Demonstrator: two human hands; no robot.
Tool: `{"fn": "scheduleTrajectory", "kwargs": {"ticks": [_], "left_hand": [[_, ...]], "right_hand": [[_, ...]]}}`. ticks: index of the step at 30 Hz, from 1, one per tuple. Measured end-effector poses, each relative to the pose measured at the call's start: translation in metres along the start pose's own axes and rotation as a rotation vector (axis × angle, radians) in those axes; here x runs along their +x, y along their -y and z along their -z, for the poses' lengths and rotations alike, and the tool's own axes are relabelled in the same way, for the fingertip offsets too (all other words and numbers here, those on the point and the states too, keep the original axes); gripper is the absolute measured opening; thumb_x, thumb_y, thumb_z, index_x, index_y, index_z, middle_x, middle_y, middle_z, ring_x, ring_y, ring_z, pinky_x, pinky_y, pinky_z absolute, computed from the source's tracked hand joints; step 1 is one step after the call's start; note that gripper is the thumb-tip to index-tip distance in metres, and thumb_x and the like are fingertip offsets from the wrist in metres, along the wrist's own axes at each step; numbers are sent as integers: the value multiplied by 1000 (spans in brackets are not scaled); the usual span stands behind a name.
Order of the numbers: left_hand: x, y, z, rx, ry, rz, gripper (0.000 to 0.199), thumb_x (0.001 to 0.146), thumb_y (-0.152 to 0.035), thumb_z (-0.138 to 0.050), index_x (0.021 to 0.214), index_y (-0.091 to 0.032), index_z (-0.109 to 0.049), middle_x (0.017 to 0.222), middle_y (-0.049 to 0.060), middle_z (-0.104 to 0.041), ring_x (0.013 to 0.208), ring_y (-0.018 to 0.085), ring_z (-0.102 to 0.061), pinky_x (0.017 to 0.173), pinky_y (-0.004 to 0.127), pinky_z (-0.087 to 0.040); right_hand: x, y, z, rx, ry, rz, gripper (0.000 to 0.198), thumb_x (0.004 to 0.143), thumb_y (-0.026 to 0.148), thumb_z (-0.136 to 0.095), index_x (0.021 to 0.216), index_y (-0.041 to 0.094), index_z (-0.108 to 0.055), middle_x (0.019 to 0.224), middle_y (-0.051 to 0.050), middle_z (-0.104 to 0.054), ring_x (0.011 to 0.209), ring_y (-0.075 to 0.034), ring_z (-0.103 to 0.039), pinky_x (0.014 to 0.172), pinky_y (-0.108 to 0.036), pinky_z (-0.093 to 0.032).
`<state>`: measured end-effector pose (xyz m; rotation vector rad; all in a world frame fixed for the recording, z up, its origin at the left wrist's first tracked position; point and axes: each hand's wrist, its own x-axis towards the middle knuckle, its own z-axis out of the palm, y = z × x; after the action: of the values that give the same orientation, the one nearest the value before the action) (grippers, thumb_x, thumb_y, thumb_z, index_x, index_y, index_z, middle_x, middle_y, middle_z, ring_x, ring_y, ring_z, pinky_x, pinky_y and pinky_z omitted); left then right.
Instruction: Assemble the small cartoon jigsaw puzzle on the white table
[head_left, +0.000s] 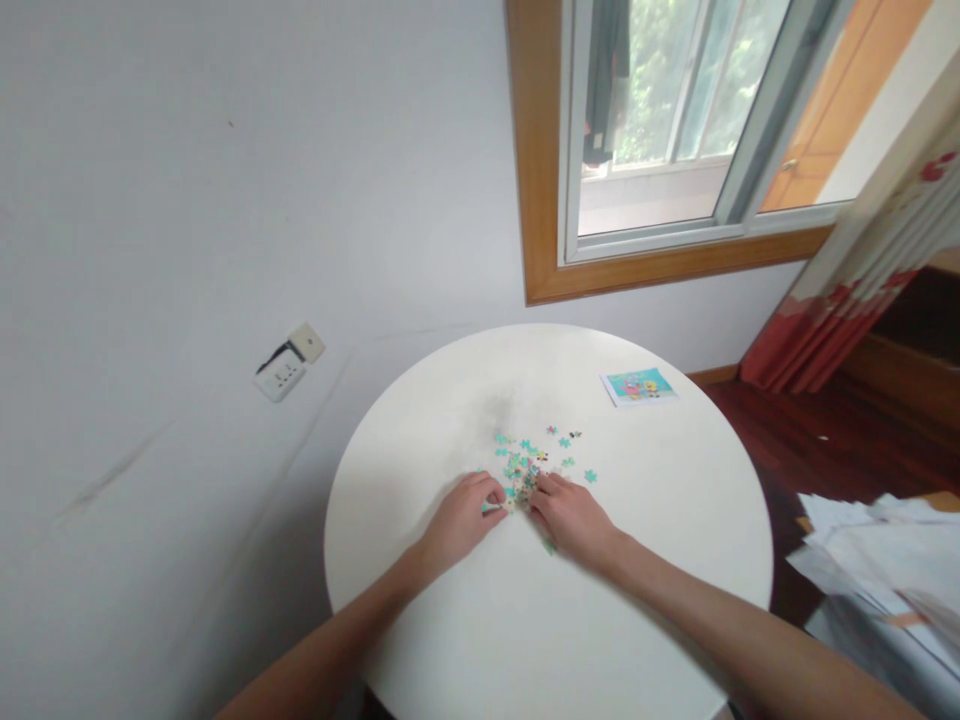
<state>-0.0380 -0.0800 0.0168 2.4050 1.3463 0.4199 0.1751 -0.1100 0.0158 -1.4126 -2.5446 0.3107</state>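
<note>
A loose pile of small jigsaw puzzle pieces (517,466), mostly teal with some yellow, pink and pale ones, lies at the middle of the round white table (420,430). At the pile's left edge, my left hand (463,515) has its thumb and curled fingers closed around a small pale and teal puzzle piece (491,508). On the pile's right side rests my right hand (574,515), fingers bent and together among the pieces. Whatever is under those fingertips is hidden. One greenish piece (550,546) shows beneath the right hand.
Toward the table's back right lies a picture card (640,387) with cartoon figures. A wall with a socket (280,376) borders the left, and a wood-framed window (541,200) is behind. Stacked papers (885,560) and a red-and-white curtain (832,320) are on the right.
</note>
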Motion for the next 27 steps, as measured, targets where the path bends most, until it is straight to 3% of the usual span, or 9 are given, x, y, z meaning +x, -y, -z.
{"fn": "scheduleTrajectory", "kwargs": {"ticks": [4, 9, 11, 14, 19, 27], "left_hand": [[-9, 4, -1, 70, -28, -140, 10, 89, -11, -65, 81, -18, -65, 87, 2, -65, 90, 19, -58, 82, 30, -45], [-25, 12, 6, 190, 60, -361, 15, 98, -20, -56, 91, -20, -70, 90, 3, -67, 88, 19, -58, 80, 32, -44], [-25, 11, 9, 164, 84, -363, 17, 99, -22, -55, 94, -21, -71, 91, 3, -68, 89, 19, -59, 82, 33, -45], [-14, 6, 9, 116, 51, -255, 12, 96, -22, -61, 102, -21, -71, 99, 3, -68, 97, 20, -59, 89, 34, -45], [14, -6, 4, 147, 46, -175, 25, 89, -24, -70, 114, -24, -70, 105, 4, -67, 105, 23, -56, 93, 36, -46], [16, -1, 3, 106, 55, -203, 9, 88, -24, -71, 97, -23, -74, 100, 2, -66, 101, 21, -56, 90, 33, -46]], "right_hand": [[-8, -1, 9, 48, -22, 1, 24, 99, 19, -44, 95, 18, -68, 101, -9, -67, 98, -21, -59, 83, -29, -45], [-39, -14, 18, 244, -9, -142, 26, 96, 14, -46, 88, 20, -71, 92, -5, -69, 92, -19, -63, 80, -27, -43], [-51, -21, 17, 305, 18, -179, 25, 92, 12, -49, 86, 20, -71, 90, -4, -69, 90, -18, -64, 78, -26, -42], [-60, -25, 17, 310, 50, -226, 22, 88, 12, -52, 81, 20, -71, 91, -4, -68, 86, -17, -64, 73, -25, -41], [-38, -13, 25, 225, -13, -229, 17, 89, 15, -56, 93, 21, -71, 100, -4, -65, 94, -17, -63, 77, -24, -42], [16, -4, 12, 23, 13, -78, 19, 95, 22, -53, 98, 19, -72, 107, -9, -64, 103, -21, -60, 80, -28, -47]]}}
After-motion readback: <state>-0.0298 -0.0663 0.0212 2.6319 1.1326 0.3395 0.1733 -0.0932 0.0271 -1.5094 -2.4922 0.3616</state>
